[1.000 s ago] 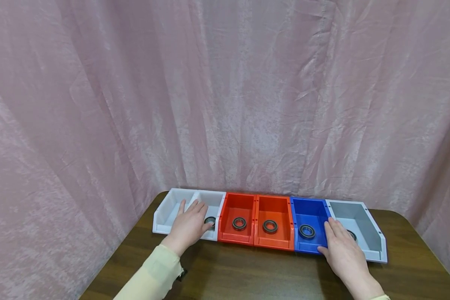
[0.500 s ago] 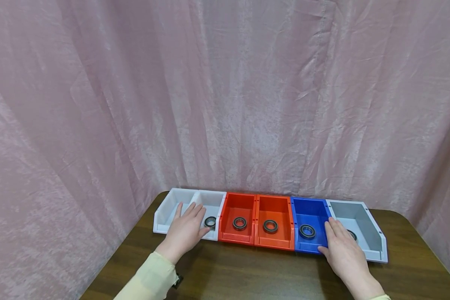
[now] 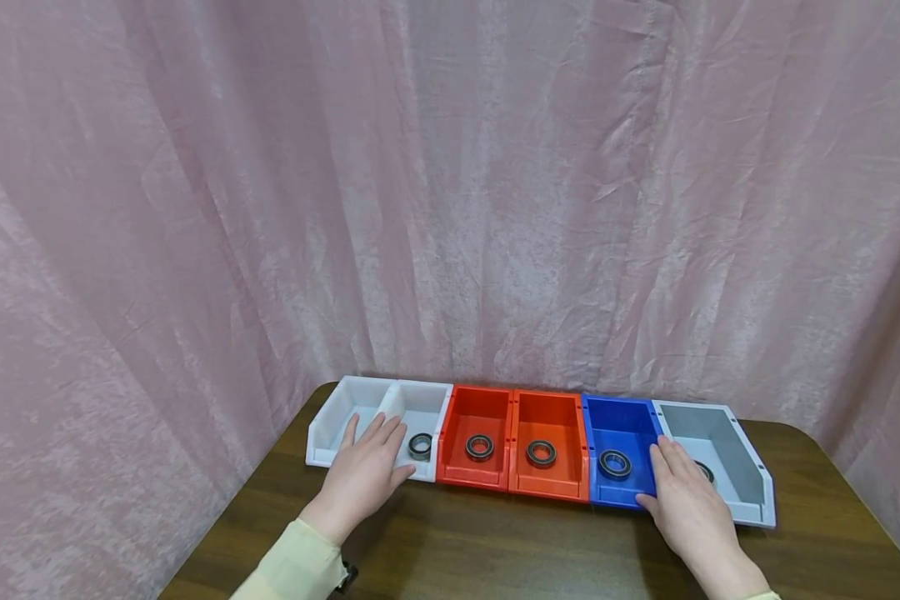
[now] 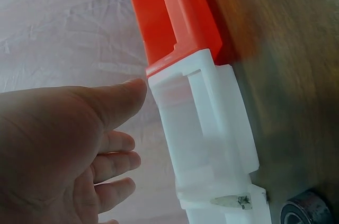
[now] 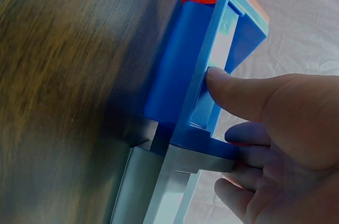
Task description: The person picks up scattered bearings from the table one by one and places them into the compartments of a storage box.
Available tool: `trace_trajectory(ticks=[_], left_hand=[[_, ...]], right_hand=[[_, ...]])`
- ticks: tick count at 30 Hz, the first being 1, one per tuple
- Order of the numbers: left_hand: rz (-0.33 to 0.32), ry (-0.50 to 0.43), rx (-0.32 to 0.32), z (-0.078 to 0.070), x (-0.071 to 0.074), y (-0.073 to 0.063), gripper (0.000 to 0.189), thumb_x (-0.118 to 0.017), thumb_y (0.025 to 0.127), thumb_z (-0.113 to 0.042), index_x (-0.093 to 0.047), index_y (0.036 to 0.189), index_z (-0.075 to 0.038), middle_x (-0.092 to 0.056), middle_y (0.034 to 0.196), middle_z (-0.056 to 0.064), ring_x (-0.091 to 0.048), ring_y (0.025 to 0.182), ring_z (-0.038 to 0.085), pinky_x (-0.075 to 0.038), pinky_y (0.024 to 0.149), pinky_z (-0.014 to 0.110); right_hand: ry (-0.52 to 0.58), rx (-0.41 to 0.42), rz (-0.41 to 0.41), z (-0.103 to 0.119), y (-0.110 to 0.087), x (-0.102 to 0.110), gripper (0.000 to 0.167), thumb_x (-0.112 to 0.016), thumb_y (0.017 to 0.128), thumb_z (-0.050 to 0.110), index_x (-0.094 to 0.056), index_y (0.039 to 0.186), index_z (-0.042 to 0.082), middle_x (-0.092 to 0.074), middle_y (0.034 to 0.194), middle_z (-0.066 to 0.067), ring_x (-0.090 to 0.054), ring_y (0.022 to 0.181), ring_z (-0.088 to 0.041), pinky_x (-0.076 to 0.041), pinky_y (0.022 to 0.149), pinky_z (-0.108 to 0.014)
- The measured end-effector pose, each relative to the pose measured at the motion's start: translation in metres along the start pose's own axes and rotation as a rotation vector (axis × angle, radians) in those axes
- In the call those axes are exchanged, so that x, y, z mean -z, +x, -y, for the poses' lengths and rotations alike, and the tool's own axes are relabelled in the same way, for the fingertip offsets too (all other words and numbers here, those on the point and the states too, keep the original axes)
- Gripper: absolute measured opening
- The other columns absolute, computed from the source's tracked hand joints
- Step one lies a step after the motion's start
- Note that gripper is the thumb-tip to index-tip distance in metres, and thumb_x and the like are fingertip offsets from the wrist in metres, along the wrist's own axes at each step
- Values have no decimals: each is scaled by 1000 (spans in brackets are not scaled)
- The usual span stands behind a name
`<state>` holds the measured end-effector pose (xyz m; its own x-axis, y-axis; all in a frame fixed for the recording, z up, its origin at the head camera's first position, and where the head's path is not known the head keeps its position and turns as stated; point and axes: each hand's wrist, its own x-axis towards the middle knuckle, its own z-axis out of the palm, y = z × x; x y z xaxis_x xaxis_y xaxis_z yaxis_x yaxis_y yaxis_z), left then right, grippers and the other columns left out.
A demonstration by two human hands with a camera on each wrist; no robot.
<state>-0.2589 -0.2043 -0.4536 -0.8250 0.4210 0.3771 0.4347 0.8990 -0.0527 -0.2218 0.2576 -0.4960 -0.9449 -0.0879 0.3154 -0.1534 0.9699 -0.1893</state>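
My left hand (image 3: 360, 473) hovers, fingers spread, over the front of two white bins (image 3: 348, 383) at the left end of the row. It holds nothing. Just right of its fingers a ball bearing (image 3: 420, 447) lies in the second white bin. My right hand (image 3: 688, 506) rests where the blue bin (image 3: 621, 410) meets the grey bin (image 3: 750, 454). Its thumb touches the blue bin's front lip in the right wrist view. One bearing (image 3: 615, 464) lies in the blue bin; another bearing (image 3: 706, 471) in the grey bin is partly hidden by this hand.
The red bin (image 3: 482, 398) and the orange bin (image 3: 547, 405) stand mid-row, each with one bearing. A dark round ring-like piece (image 4: 304, 211) sits on the wooden table (image 3: 510, 550) before the white bins. Behind the row hangs a pink curtain (image 3: 495, 208).
My left hand has drawn back toward the front left, uncovering the bearing in the second white bin. My right hand stays in place.
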Motion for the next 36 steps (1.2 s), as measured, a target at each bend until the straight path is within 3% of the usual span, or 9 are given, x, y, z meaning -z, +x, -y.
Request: trace_trajectory(ticks=[36], left_hand=[[27, -31, 53, 7, -7, -42, 67, -88, 95, -39, -67, 145, 1, -66, 151, 19, -57, 145, 43, -30, 124, 72]], right_hand=[[-10, 2, 0, 0, 0, -1, 80, -92, 91, 18, -51, 147, -22, -46, 156, -45, -42, 148, -62, -37, 120, -72]])
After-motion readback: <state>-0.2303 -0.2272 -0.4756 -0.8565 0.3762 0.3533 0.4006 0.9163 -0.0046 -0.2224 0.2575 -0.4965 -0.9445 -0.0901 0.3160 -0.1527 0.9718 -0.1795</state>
